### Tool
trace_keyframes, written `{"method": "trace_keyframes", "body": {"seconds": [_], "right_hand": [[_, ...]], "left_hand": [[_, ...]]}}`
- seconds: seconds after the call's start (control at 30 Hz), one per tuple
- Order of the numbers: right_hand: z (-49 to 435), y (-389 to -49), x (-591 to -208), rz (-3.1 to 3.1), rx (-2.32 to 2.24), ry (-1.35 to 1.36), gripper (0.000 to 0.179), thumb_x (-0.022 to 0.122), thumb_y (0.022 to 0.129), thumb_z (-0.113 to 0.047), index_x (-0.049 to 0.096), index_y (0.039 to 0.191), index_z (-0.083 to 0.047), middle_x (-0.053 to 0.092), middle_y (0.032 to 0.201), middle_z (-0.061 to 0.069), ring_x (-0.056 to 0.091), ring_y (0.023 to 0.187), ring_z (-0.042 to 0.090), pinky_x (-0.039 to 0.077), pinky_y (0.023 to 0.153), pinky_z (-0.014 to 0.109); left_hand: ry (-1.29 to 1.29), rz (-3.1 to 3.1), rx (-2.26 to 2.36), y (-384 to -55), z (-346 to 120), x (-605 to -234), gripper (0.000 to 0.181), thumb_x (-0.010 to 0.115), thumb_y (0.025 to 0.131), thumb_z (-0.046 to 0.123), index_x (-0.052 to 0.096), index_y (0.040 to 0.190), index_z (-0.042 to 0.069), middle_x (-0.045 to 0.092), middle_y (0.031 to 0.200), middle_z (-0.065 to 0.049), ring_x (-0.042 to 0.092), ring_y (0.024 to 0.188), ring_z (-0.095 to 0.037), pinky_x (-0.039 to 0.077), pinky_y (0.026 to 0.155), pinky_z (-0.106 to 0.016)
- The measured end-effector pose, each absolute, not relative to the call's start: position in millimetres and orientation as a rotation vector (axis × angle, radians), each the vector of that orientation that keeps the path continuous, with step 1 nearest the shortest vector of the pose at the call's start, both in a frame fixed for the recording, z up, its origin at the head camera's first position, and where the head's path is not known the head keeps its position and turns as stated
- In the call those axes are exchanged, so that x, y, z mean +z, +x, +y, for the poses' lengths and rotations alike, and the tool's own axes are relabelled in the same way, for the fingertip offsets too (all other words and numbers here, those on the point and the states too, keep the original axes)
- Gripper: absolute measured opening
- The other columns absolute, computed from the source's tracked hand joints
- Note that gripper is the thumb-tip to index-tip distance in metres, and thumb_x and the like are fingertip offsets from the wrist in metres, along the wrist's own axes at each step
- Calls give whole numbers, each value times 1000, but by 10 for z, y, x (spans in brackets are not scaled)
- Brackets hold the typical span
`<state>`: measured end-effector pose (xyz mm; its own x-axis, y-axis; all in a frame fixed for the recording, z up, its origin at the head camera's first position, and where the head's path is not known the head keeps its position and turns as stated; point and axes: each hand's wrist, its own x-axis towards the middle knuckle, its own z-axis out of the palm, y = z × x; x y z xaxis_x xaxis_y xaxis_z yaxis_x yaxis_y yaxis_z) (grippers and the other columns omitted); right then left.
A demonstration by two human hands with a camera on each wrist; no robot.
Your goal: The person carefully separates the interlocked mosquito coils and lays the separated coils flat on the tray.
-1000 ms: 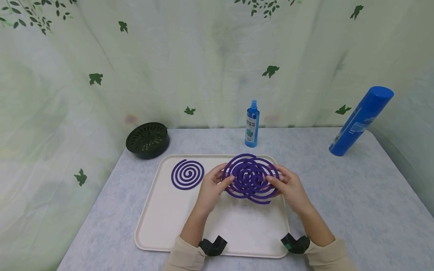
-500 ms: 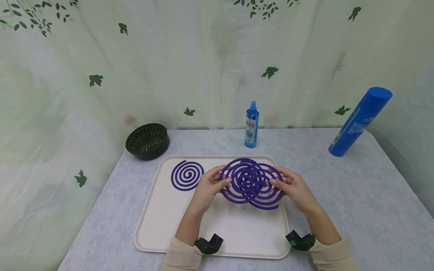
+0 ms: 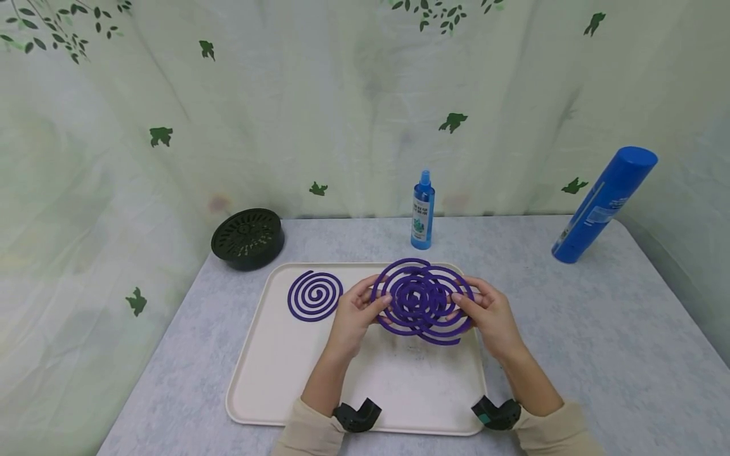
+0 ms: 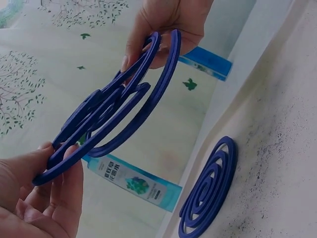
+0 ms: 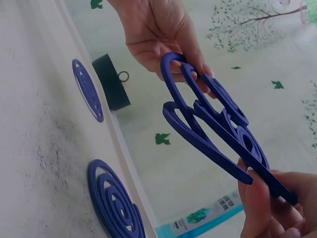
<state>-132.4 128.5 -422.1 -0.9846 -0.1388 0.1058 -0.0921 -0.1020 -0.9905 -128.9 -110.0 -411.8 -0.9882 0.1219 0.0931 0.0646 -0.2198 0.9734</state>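
Observation:
Both hands hold a pair of overlapping purple mosquito coils (image 3: 419, 297) above the beige tray (image 3: 285, 386). My left hand (image 3: 353, 316) pinches their left edge, thumb on the near face and fingers behind. At the right edge, my right hand (image 3: 495, 316) grips in the same way. The coils are tilted, and the wrist views show them nearly edge-on with gaps between their rings. A single mosquito coil (image 3: 317, 293) lies flat at the tray's back left. Another flat coil (image 5: 110, 196) shows on the tray in the right wrist view; the held pair hides it in the head view.
A round black slotted holder (image 3: 248, 238) stands at the table's back left. Behind the tray is a blue spray bottle (image 3: 422, 215). A tall blue can (image 3: 604, 204) stands at the back right. A leaf-printed curtain (image 3: 353, 107) closes off the back.
The hands spread slightly and dipped with the coils half a second ago, then came closer together and rose again. The overlap between the two held coils shifted with this.

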Motion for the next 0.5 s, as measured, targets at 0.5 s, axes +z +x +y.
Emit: {"method": "trace_keyframes", "body": {"seconds": [0.5], "right_hand": [[1351, -1345, -4231, 2074, -2208, -331, 37, 57, 89, -13, 45, 120, 4, 67, 80, 6, 64, 66, 18, 55, 57, 32]], "left_hand": [[226, 1871, 2342, -1295, -1234, -4086, 38, 57, 85, -3, 49, 123, -3, 64, 95, -10, 61, 69, -14, 55, 59, -28]]}}
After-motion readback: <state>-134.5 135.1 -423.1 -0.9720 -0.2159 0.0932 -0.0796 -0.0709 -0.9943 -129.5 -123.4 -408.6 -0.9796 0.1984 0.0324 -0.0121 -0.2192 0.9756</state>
